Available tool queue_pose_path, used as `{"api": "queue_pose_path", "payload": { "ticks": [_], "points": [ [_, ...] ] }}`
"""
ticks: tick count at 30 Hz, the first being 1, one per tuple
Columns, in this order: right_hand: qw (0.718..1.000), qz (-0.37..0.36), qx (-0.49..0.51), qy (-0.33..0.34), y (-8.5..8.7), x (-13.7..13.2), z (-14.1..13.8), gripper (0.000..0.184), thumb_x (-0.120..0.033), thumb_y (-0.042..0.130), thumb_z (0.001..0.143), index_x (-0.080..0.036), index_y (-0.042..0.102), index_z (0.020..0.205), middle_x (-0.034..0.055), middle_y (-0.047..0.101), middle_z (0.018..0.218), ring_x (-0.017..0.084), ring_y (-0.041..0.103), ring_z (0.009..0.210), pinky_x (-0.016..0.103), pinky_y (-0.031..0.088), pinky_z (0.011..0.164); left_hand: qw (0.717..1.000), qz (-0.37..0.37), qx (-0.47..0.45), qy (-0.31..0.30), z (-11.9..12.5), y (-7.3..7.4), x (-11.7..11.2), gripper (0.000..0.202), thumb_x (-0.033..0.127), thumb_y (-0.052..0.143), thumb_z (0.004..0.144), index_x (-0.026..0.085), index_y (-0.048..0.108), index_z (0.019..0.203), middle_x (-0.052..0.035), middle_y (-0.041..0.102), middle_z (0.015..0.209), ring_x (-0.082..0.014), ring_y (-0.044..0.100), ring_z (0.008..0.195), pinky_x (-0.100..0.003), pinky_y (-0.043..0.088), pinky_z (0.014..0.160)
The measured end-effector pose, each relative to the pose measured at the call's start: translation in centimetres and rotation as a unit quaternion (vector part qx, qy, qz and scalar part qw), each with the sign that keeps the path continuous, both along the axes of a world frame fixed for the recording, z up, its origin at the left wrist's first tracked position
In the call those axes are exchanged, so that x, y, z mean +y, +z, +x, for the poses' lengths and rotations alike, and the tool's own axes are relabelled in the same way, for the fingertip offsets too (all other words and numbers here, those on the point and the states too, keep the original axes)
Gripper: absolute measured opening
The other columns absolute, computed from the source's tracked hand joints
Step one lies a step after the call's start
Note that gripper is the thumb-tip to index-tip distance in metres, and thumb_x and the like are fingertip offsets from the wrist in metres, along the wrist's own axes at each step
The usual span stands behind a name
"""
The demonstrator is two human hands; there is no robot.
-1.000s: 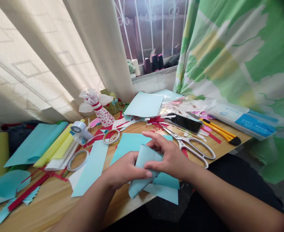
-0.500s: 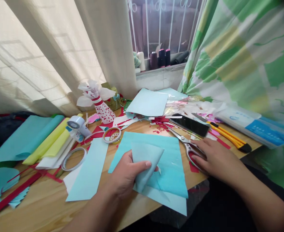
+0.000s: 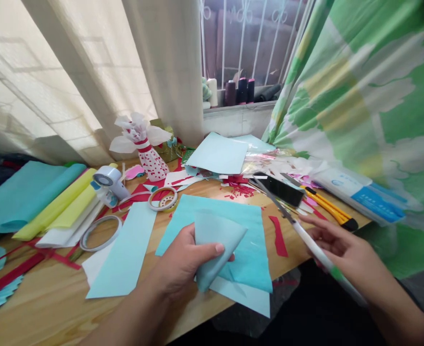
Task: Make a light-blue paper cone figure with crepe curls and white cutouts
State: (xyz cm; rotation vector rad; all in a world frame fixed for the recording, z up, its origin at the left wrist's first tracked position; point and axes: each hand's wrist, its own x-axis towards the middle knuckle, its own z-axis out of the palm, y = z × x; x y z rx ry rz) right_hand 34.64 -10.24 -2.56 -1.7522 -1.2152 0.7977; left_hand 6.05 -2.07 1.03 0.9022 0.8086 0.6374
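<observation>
A cone of pale blue paper [image 3: 217, 235] is pinched in my left hand [image 3: 193, 257], thumb across its front and wide end up. Beneath it lie a brighter turquoise sheet [image 3: 248, 259] and, poking out at the table's front edge, a pale blue sheet [image 3: 248, 296]. My right hand [image 3: 342, 250] grips a pair of scissors [image 3: 298, 226], lifted off the table and seen edge-on, slightly blurred. Their blades point up and left toward the black phone [image 3: 284, 189]. A red paper strip [image 3: 278, 235] lies left of the scissors.
Left are a pale blue strip [image 3: 129, 254], tape rolls [image 3: 101, 233], a glue bottle [image 3: 106, 193] and rolled papers [image 3: 46, 192]. Behind stand a white-and-red wrapped cone [image 3: 152, 161], stacked blue paper [image 3: 217, 154] and red scraps [image 3: 239, 185]. A yellow cutter [image 3: 329, 206] lies right.
My right hand has picked the scissors up from the table, baring the red strip beneath. My left hand still holds the paper cone. The view has shifted slightly.
</observation>
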Motion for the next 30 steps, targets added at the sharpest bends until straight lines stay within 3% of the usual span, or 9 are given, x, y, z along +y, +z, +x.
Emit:
{"api": "queue_pose_path", "payload": {
  "ticks": [2, 4, 6, 8, 11, 14, 18, 30],
  "points": [
    [0.992, -0.005, 0.114, 0.054, -0.1, -1.9, -1.3, 0.068, -0.060, 0.068, 0.062, -0.028, 0.051, 0.120, -0.0004, 0.050, 0.066, 0.015, 0.047, 0.047, 0.027, 0.036, 0.040, 0.999, -0.007, -0.002, -0.033, -0.1, 0.1, -0.1, 0.030, 0.022, 0.076, 0.065, 0.012, 0.062, 0.090, -0.0080, 0.070, 0.077, -0.0201, 0.067, 0.068, -0.029, 0.054, 0.064],
    [0.978, -0.008, 0.161, 0.132, -0.5, -3.5, -2.5, 0.081, -0.072, 0.058, 0.063, -0.025, 0.045, 0.127, -0.0046, 0.038, 0.058, 0.014, 0.038, 0.045, 0.027, 0.037, 0.041, 0.998, -0.013, -0.007, -0.067, -0.2, 0.2, -0.3, 0.032, 0.023, 0.077, 0.065, 0.012, 0.062, 0.091, -0.0079, 0.070, 0.078, -0.0206, 0.068, 0.069, -0.030, 0.054, 0.064],
    [0.968, 0.005, 0.154, 0.197, -0.8, -4.6, -3.2, 0.090, -0.078, 0.048, 0.064, -0.022, 0.037, 0.133, -0.0041, 0.038, 0.061, 0.014, 0.039, 0.050, 0.028, 0.043, 0.050, 0.996, -0.017, -0.005, -0.090, -0.3, 0.3, -0.4, 0.033, 0.023, 0.077, 0.064, 0.012, 0.062, 0.091, -0.0076, 0.070, 0.078, -0.0202, 0.068, 0.069, -0.029, 0.053, 0.064],
    [0.964, 0.003, 0.108, 0.243, -1.0, -5.4, -3.3, 0.093, -0.077, 0.047, 0.066, -0.022, 0.030, 0.139, 0.0004, 0.048, 0.073, 0.016, 0.045, 0.060, 0.030, 0.047, 0.061, 0.994, -0.020, 0.001, -0.109, -0.4, 0.4, -0.5, 0.035, 0.023, 0.077, 0.064, 0.012, 0.061, 0.094, -0.0077, 0.070, 0.079, -0.0197, 0.068, 0.070, -0.027, 0.053, 0.064],
    [0.956, -0.034, 0.040, 0.289, -0.6, -6.0, -2.5, 0.089, -0.072, 0.047, 0.072, -0.022, 0.024, 0.142, 0.0047, 0.055, 0.086, 0.018, 0.051, 0.068, 0.029, 0.047, 0.064, 0.990, -0.024, 0.003, -0.137, -0.6, 0.5, -0.4, 0.039, 0.024, 0.077, 0.066, 0.012, 0.061, 0.099, -0.0078, 0.071, 0.081, -0.0184, 0.068, 0.070, -0.026, 0.053, 0.064],
    [0.949, -0.056, 0.007, 0.310, 0.3, -6.0, -1.9, 0.081, -0.066, 0.046, 0.077, -0.020, 0.029, 0.142, 0.0063, 0.059, 0.085, 0.019, 0.056, 0.068, 0.029, 0.049, 0.062, 0.987, -0.022, 0.004, -0.159, -0.6, 0.5, -0.3, 0.040, 0.023, 0.076, 0.067, 0.013, 0.061, 0.103, -0.0065, 0.071, 0.080, -0.0171, 0.068, 0.071, -0.026, 0.053, 0.065],
    [0.941, -0.060, -0.025, 0.331, 1.2, -6.0, -1.9, 0.071, -0.056, 0.049, 0.081, -0.021, 0.033, 0.141, 0.0111, 0.063, 0.099, 0.024, 0.062, 0.079, 0.032, 0.052, 0.071, 0.985, -0.020, -0.002, -0.173, -0.7, 0.5, -0.2, 0.041, 0.022, 0.075, 0.069, 0.016, 0.060, 0.107, -0.0048, 0.071, 0.081, -0.0158, 0.067, 0.072, -0.025, 0.053, 0.067],
    [0.943, -0.066, -0.063, 0.321, 0.4, -7.1, -1.0, 0.074, -0.054, 0.055, 0.077, -0.025, 0.035, 0.141, 0.0132, 0.060, 0.121, 0.032, 0.062, 0.101, 0.039, 0.053, 0.082, 0.979, -0.011, 0.020, -0.201, -0.9, 0.8, 0.2, 0.041, 0.023, 0.074, 0.070, 0.017, 0.060, 0.109, -0.0031, 0.071, 0.082, -0.0148, 0.067, 0.072, -0.023, 0.052, 0.066]
  ]
}}
